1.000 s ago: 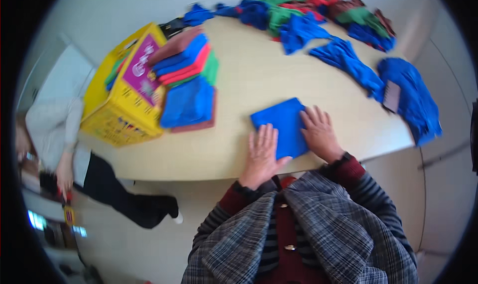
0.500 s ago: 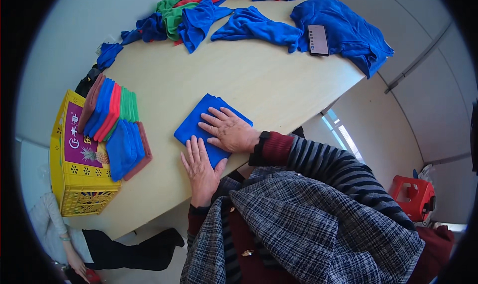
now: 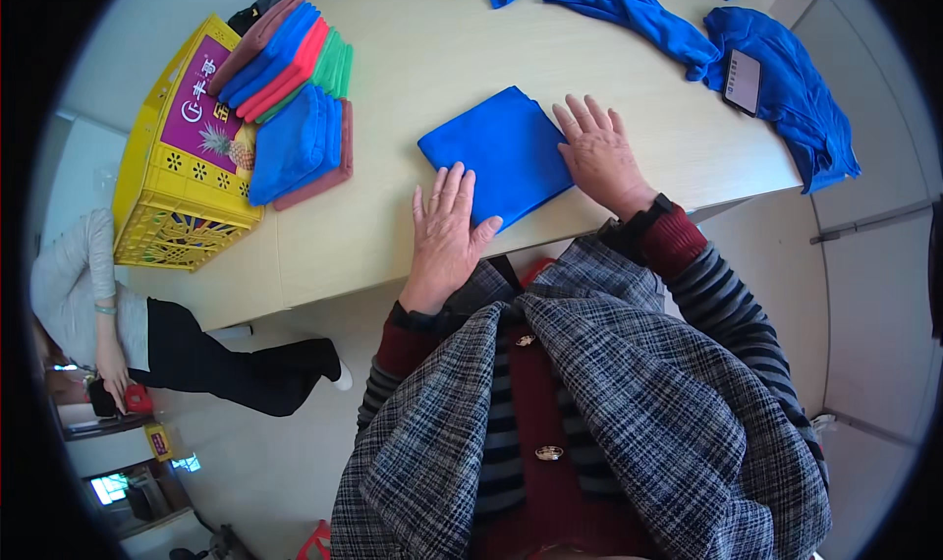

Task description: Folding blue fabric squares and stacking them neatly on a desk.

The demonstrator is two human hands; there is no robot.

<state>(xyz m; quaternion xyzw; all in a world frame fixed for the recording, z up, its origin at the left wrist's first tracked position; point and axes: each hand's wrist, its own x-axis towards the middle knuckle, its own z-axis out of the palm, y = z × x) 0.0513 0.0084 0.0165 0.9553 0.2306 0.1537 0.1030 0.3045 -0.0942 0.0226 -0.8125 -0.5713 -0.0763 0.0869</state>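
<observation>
I judged the work to be partly done. A stack of folded cloths (image 3: 295, 118) in blue, red, green and maroon sat at the table's (image 3: 413, 236) left end, leaning against a yellow crate (image 3: 177, 182) that stood at that edge. One blue cloth (image 3: 501, 152) lay folded into a flat rectangle near the table's near edge, right in front of me, and looked finished or nearly so. What was left, by my reading, were the loose blue cloths (image 3: 638, 20) strung along the far edge and a larger crumpled blue one (image 3: 796, 98) at the right corner with a phone (image 3: 743, 81) lying on top of it.

My left hand (image 3: 444, 231) was open and flat, fingers spread, palm on the table with the fingertips over the folded cloth's near left edge. My right hand (image 3: 596, 155) was likewise open, pressed flat on the cloth's right edge, gripping nothing. Both forearms came in from the near edge.

A person (image 3: 108, 305) stood on the floor beyond the left end.
</observation>
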